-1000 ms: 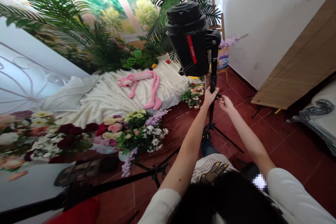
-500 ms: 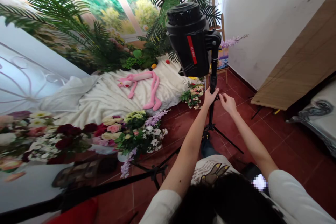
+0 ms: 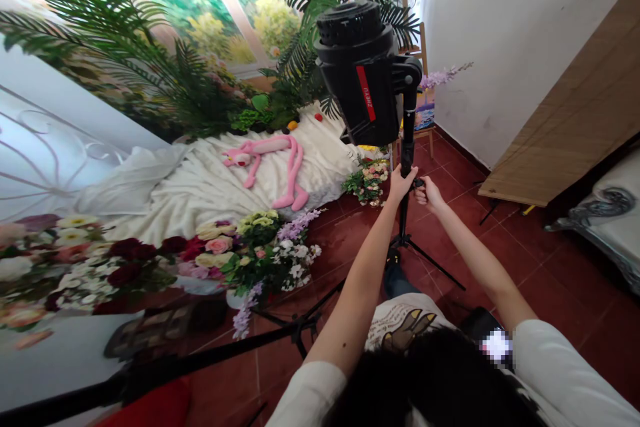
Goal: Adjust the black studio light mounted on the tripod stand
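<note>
A black studio light [image 3: 355,77] with a red label sits on top of a black light stand [image 3: 409,123], its legs spread on the floor. My left hand [image 3: 401,183] is wrapped around the stand's pole below the light. Just to the right, my right hand [image 3: 430,195] is closed, thumb and fingers pinching a small black knob [image 3: 419,183] on the pole's side. The knob is partly hidden by the fingers.
Bunches of artificial flowers [image 3: 260,247] stand at the left, before a white draped bed [image 3: 200,177] with a pink plush toy [image 3: 275,147]. Another black stand [image 3: 200,353] crosses the lower left. A wooden board [image 3: 565,107] leans at the right.
My right hand has closed onto the knob, its fingers curling in where they were looser beside the pole. The left hand and the light stay in place.
</note>
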A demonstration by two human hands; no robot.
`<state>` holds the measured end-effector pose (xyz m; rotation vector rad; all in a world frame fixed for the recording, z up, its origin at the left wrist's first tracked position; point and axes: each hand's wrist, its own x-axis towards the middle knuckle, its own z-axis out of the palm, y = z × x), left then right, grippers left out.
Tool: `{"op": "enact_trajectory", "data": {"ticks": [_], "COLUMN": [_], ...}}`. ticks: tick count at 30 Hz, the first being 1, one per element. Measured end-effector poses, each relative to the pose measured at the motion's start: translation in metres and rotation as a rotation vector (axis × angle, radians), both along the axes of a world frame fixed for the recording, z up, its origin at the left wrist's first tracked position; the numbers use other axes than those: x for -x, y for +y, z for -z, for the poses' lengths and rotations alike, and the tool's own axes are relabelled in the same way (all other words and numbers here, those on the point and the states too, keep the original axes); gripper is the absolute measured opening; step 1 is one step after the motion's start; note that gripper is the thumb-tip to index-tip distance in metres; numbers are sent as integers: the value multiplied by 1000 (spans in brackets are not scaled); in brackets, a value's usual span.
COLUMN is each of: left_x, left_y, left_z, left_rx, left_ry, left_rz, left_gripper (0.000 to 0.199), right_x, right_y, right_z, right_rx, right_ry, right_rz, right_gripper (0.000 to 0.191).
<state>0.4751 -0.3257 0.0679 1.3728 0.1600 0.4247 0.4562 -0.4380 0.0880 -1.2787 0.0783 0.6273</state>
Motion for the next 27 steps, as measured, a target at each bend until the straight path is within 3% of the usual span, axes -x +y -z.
{"op": "enact_trajectory", "data": {"ticks": [3, 7, 12, 18, 27], "left_x": [2, 4, 3, 4, 10], "left_y": [0, -1, -2, -2, -1], "left_z": [-1, -3, -3, -4, -13], "left_rx": [-61, -32, -33, -18, -53], "left_ry": [-13, 21, -15, -4, 2], "left_rz": [13, 37, 34, 48, 26], "left_gripper": [28, 31, 31, 29, 35], "right_x": [-5, 2, 29, 34, 19], "right_y": [-7, -21, -33, -32, -27], "right_z": [1, -1, -4, 5, 5], "right_rx": [235, 487, 654, 776, 931], "right_ry": [-209, -709, -1061, -1121, -1162], "right_rz": [90, 312, 185, 280, 248], "right_gripper": [47, 36, 32, 29, 28]}}
